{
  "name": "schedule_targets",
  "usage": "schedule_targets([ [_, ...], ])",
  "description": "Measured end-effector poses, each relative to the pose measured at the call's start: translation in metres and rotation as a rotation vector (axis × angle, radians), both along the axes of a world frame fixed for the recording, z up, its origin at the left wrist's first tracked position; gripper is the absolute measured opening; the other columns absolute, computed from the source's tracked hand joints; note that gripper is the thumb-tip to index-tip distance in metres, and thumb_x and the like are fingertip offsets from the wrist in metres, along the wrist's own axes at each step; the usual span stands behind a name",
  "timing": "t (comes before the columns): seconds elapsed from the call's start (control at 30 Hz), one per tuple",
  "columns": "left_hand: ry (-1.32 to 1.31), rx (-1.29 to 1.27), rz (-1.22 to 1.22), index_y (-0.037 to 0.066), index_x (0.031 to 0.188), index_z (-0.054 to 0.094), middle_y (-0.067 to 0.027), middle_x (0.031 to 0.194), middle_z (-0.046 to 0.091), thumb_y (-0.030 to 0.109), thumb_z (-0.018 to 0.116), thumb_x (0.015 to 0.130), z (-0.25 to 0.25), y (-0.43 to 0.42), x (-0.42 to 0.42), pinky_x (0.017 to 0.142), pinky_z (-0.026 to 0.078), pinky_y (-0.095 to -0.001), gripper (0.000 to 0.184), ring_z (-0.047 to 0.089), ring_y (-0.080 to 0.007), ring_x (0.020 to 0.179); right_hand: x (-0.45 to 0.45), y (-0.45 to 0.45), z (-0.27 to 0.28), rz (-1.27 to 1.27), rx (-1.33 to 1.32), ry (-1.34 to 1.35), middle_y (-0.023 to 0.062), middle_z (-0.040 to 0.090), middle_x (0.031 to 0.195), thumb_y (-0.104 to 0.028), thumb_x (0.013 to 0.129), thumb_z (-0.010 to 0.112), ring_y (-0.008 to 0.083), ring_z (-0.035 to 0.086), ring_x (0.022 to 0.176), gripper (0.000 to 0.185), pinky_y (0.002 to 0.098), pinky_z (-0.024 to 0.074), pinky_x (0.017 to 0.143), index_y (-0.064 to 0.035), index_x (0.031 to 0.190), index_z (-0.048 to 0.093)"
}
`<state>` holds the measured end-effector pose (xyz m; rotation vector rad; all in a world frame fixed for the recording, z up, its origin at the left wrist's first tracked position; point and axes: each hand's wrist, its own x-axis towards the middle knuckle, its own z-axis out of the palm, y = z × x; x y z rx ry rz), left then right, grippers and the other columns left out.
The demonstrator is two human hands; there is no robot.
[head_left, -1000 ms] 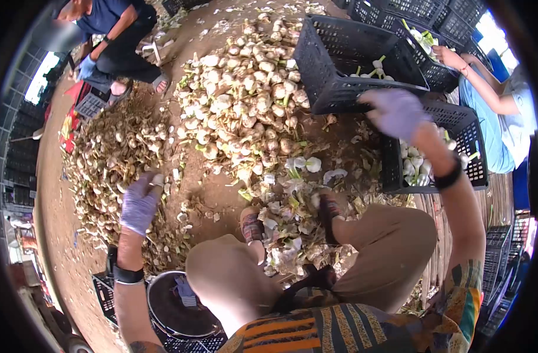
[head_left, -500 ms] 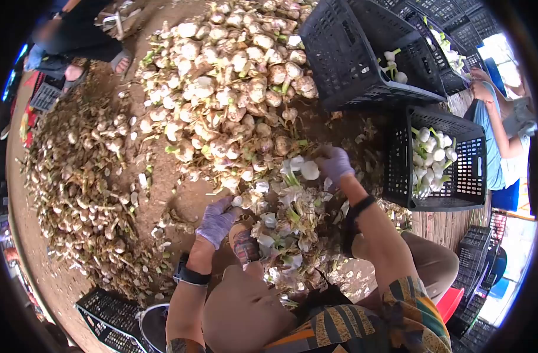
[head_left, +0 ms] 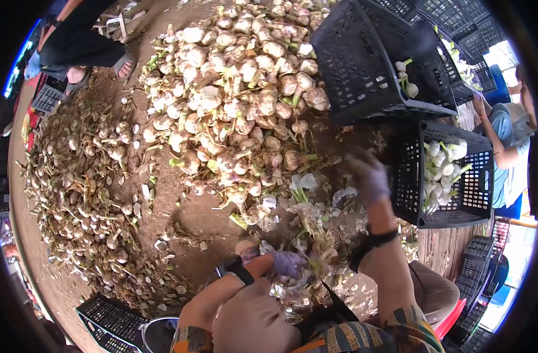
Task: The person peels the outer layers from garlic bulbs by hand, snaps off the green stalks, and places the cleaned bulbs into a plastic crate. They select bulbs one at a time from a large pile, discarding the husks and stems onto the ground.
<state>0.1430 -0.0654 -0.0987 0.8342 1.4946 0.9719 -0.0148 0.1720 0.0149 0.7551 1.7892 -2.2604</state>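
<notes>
My right hand (head_left: 370, 179), in a thin purplish glove, is smeared by motion beside the near black crate (head_left: 401, 203). Its fingers look stretched out, with no bulb visible in them. White garlic bulbs (head_left: 442, 176) with short green stems lie in that crate. My left hand (head_left: 288, 264), gloved alike, is low over the peelings (head_left: 307, 217) in front of my lap. Its fingers are curled, and a blurred yellow-green piece (head_left: 322, 257) shows just past them; whether the hand grips it is unclear. Ahead is a large heap of unpeeled garlic (head_left: 239, 100).
Another black crate (head_left: 357, 65) with a few white bulbs stands behind the near one. A second garlic heap (head_left: 86, 194) covers the ground at left. A person's sandalled feet (head_left: 125, 66) are at upper left; another person (head_left: 507, 135) is at right. A black crate (head_left: 107, 320) lies at lower left.
The white garlic bulb has left my right hand, which moved right toward the near crate. My left hand moved from beside the heap down and right to the peelings. The whole view shifted slightly.
</notes>
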Motion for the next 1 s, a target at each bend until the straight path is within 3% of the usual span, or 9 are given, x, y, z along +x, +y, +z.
schedule_targets([
  [0.13,-0.061,-0.043,0.355,0.007,0.123,0.048,-0.0145,0.113,0.056,0.026,0.062,0.077,0.031,-0.03,-0.03,0.083,0.046,-0.0359,0.052,0.057,-0.029,0.096,-0.029,-0.077,-0.089,0.408,0.453,-0.067,0.005,0.06,0.102,0.002,0.072,0.059,0.0161,0.06,0.079,0.055,0.0289,0.0499,0.065,-0.0068,0.124,0.044],
  [0.2,-0.219,-0.029,0.645,0.007,0.123,0.048,-0.0157,0.113,0.056,0.022,0.061,0.078,0.045,-0.05,-0.045,0.084,0.046,-0.0351,0.049,0.057,-0.0282,0.097,-0.031,-0.085,-0.142,0.638,1.274,0.27,0.0093,0.06,0.106,-0.001,0.07,0.06,0.0228,0.06,0.086,0.058,0.0323,0.0489,0.072,-0.0109,0.125,0.044],
  [0.37,-0.426,0.32,1.393,0.009,0.135,0.032,-0.005,0.112,0.049,0.009,0.062,0.075,0.069,-0.053,-0.069,0.086,0.044,-0.0308,0.068,0.052,-0.016,0.097,0.015,-0.097,-0.085,0.728,1.008,0.299,0.0229,0.058,0.092,-0.008,0.068,0.059,0.0381,0.056,0.085,0.029,0.0403,0.0471,0.073,-0.0008,0.096,0.058],
  [0.6,-0.661,0.459,1.394,0.002,0.122,0.044,-0.0053,0.095,0.055,0.007,0.068,0.068,0.045,-0.019,-0.076,0.065,0.051,-0.0308,0.059,0.058,-0.0169,0.077,0.066,-0.081,-0.022,1.045,0.978,0.354,0.0154,0.054,0.109,-0.01,0.073,0.056,0.0342,0.056,0.096,0.058,0.0394,0.0473,0.078,-0.0122,0.128,0.04],
  [0.73,-0.438,0.403,1.444,0.004,0.115,0.052,-0.0042,0.094,0.055,0.008,0.068,0.068,0.065,-0.017,-0.076,0.064,0.051,-0.0308,0.05,0.057,-0.0158,0.076,0.063,-0.046,-0.064,0.364,1.324,0.488,0.0136,0.06,0.092,-0.016,0.074,0.061,0.0284,0.061,0.078,0.052,0.0353,0.0496,0.066,-0.006,0.123,0.046],
  [0.8,-0.092,0.267,1.294,0.006,0.118,0.048,-0.0038,0.093,0.055,0.007,0.067,0.067,0.008,-0.027,-0.078,0.065,0.05,-0.0288,0.055,0.057,-0.014,0.077,0.073,-0.056,-0.02,0.23,-0.002,-0.194,0.0065,0.059,0.077,-0.027,0.079,0.064,0.0153,0.058,0.062,0.048,0.0272,0.0466,0.053,-0.0026,0.118,0.049],
  [0.87,-0.047,0.204,1.198,0.006,0.121,0.045,-0.0083,0.097,0.055,0.007,0.069,0.065,0.056,-0.014,-0.075,0.072,0.049,-0.0333,0.062,0.057,-0.0207,0.084,0.085,-0.077,-0.033,0.238,-0.21,-0.184,0.0014,0.059,0.077,-0.036,0.08,0.064,0.0078,0.054,0.06,0.048,0.023,0.0445,0.051,-0.0018,0.112,0.054],
  [0.93,0.916,0.113,0.884,0.006,0.124,0.041,-0.0142,0.103,0.054,0.007,0.071,0.059,0.1,-0.005,-0.075,0.08,0.046,-0.0392,0.071,0.054,-0.0306,0.092,0.083,-0.101,-0.015,0.031,-0.362,-0.24,0.0025,0.061,0.08,-0.035,0.079,0.066,0.0108,0.056,0.062,0.043,0.0243,0.0473,0.055,-0.0021,0.106,0.056],
  [1.0,0.811,0.099,0.907,0.006,0.124,0.041,-0.0179,0.108,0.051,0.01,0.072,0.056,0.091,-0.008,-0.07,0.086,0.041,-0.0438,0.075,0.05,-0.0377,0.097,0.08,-0.106,-0.001,0.064,-0.293,-0.293,0.0031,0.06,0.08,-0.03,0.08,0.064,0.0107,0.056,0.063,0.038,0.0241,0.0458,0.052,-0.0015,0.104,0.056],
])
